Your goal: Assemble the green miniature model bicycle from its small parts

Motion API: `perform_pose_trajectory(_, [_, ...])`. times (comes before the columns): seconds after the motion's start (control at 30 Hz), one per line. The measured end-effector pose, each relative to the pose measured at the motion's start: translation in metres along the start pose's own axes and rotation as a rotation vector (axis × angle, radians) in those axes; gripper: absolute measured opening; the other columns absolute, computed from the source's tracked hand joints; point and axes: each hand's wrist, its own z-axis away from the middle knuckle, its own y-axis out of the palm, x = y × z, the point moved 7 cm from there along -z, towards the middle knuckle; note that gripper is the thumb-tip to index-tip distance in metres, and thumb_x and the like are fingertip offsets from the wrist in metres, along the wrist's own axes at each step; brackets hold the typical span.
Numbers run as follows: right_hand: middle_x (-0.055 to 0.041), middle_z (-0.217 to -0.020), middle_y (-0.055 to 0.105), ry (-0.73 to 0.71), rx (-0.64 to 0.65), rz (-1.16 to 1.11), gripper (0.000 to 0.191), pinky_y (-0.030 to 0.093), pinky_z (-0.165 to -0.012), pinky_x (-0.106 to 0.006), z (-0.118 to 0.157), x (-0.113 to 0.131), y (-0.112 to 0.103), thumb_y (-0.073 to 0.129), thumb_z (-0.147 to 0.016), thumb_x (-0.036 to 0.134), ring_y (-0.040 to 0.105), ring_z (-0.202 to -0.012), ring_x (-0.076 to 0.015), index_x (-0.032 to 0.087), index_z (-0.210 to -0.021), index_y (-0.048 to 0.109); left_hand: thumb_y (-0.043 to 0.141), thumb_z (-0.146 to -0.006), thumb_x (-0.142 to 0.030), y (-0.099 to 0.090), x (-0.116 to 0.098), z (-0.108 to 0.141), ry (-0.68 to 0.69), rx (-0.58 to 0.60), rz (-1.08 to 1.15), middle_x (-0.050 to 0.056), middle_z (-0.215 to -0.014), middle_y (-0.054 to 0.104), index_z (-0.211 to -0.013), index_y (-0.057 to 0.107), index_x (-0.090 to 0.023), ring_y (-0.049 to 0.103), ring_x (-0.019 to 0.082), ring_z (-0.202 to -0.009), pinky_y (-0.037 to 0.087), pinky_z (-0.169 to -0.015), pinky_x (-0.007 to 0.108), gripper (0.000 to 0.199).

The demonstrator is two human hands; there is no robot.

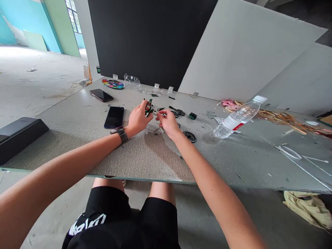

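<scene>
My left hand [138,119] is closed around a dark green toy bicycle frame [150,103], tilted above the table. Close to its right side, my right hand [169,123] pinches with thumb and fingertips; whatever is between them is too small to make out. A black spoked wheel [190,136] lies flat to the right of my right wrist. Beyond that hand are more small wheels [180,112], partly overlapping. A small dark green part [192,116] sits further right. Tiny shiny pieces [157,131] are scattered under my hands.
Two phones, one near [114,117] and one farther [101,95], lie left of my hands, with a paint-palette-shaped item [113,84] and clear plastic packaging [132,81] behind. A water bottle [237,119] leans at right, near zip ties [289,152]. A black case [22,136] stands far left.
</scene>
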Motion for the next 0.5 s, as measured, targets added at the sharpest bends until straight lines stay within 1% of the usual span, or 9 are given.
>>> perform_pose_trajectory(0.1, [-0.0008,-0.073,0.063,0.134,0.047,-0.190,0.016,0.033,-0.051,-0.021,0.0034,-0.0025,0.0028,0.070,-0.093,0.023,0.048,-0.056,-0.0087,0.020,-0.090,0.055,0.068,-0.083,-0.019,0.0011,-0.0008,0.0004,-0.001,0.013,-0.011,0.008,-0.104,0.072,-0.111,0.057,-0.020,0.066,0.022,-0.089,0.051,-0.078,0.035,0.031])
perform_pose_trajectory(0.2, [-0.0003,-0.069,0.062,0.202,0.074,-0.299,0.015,0.031,-0.049,-0.020,0.0069,-0.0008,0.0036,0.070,-0.092,0.017,0.040,-0.050,-0.0060,0.018,-0.088,0.055,0.068,-0.084,-0.019,0.0006,-0.0022,0.0008,0.007,0.015,-0.028,0.008,-0.105,0.073,-0.112,0.057,-0.021,0.066,0.022,-0.089,0.051,-0.076,0.034,0.030])
perform_pose_trajectory(0.27, [0.0000,-0.068,0.062,0.237,0.083,-0.347,0.016,0.030,-0.048,-0.019,0.0082,-0.0007,0.0037,0.071,-0.091,0.014,0.040,-0.050,-0.0060,0.018,-0.087,0.056,0.067,-0.084,-0.019,-0.0001,-0.0037,0.0012,0.016,0.013,-0.044,0.008,-0.105,0.073,-0.112,0.057,-0.021,0.066,0.022,-0.088,0.051,-0.075,0.034,0.030])
perform_pose_trajectory(0.4, [0.0006,-0.068,0.060,0.266,0.125,-0.390,0.023,0.029,-0.048,-0.019,0.0092,-0.0014,0.0058,0.078,-0.084,0.016,0.042,-0.052,-0.0065,0.019,-0.084,0.055,0.065,-0.085,-0.019,-0.0001,-0.0061,0.0014,0.050,0.020,-0.079,0.008,-0.107,0.073,-0.114,0.058,-0.020,0.067,0.022,-0.092,0.051,-0.077,0.035,0.030])
perform_pose_trajectory(0.5, [0.0006,-0.070,0.060,0.229,0.113,-0.326,0.022,0.030,-0.049,-0.020,0.0077,-0.0007,0.0030,0.075,-0.087,0.019,0.040,-0.052,-0.0062,0.020,-0.086,0.053,0.067,-0.085,-0.020,0.0029,-0.0029,-0.0010,0.072,0.039,-0.064,0.008,-0.109,0.073,-0.117,0.057,-0.021,0.068,0.022,-0.095,0.052,-0.079,0.035,0.033])
